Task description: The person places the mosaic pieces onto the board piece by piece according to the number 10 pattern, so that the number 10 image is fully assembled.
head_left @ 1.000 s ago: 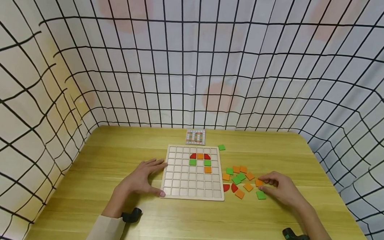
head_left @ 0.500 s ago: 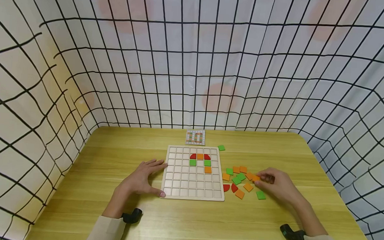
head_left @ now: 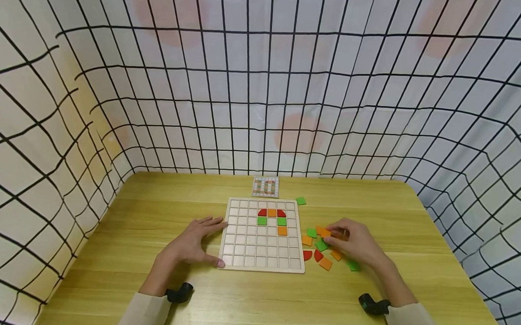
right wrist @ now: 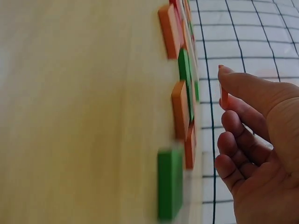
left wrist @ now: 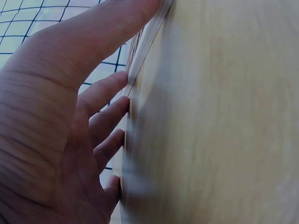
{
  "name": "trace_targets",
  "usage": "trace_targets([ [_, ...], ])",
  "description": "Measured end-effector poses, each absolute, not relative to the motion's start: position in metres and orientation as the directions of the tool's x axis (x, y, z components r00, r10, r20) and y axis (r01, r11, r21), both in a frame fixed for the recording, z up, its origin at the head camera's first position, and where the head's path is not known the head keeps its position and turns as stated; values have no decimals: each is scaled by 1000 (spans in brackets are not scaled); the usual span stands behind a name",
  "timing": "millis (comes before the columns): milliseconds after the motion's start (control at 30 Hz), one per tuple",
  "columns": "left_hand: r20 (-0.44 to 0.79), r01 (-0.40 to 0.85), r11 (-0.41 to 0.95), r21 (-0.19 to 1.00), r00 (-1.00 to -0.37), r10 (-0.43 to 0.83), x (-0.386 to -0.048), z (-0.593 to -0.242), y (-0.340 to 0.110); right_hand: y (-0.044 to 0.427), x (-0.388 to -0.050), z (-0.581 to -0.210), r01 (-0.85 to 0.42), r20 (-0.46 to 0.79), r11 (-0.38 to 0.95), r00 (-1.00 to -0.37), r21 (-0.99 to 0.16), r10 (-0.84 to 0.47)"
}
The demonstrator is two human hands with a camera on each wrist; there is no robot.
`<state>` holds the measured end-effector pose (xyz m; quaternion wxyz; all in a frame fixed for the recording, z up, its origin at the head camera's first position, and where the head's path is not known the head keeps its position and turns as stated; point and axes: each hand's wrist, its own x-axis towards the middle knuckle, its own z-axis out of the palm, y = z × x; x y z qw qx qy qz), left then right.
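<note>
**Pinching an orange tile to the right of the grid board**

Spread wide along the left edge of the grid board with the left hand: touching the near left corner with the thumb and the edge farther back with nearly straight fingers.

Holding the orange tile between thumb and fingertips of the right hand, just right of the board, among the loose pieces in the head view; in the right wrist view, held apart from the pieces on the table.

Strewn to the right of the board, near that hand: loose green tiles, loose orange tiles and loose red quarter-rounds, some touching, some partly hidden by the fingers.

Set in the board's second row from the far edge, side by side: a left red piece, an orange square and a right red piece. One row nearer on the board, below each red: a left green square and a right green square. Another row nearer, below the right green: a lower orange square.

Just beside the board's far right corner: a lone green tile. Behind the board, near its far edge: a small patterned card. Under the board: a wood-grain table. Well behind the board: a white backdrop crossed by black lines.
</note>
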<state>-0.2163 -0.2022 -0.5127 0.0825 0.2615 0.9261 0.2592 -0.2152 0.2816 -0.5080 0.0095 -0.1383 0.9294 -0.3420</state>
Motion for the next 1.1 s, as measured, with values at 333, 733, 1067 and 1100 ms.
trace_targets([
  [333,-25,432,732,527,-853,521,-216,-512,-203,237,-230,-503,-281,89,656,-946,-700,-311],
  [733,-16,441,727,526,-850,527,-219,-511,-203,178,-242,-506,-289,95,591,-937,-753,-337],
  [1067,-30,436,738,514,-851,524,-218,-513,-203,142,-250,-517,-275,75,561,-933,-781,-352],
  [1100,-30,435,737,517,-851,524,-218,-514,-203,140,-251,-518,-274,73,561,-933,-781,-353],
])
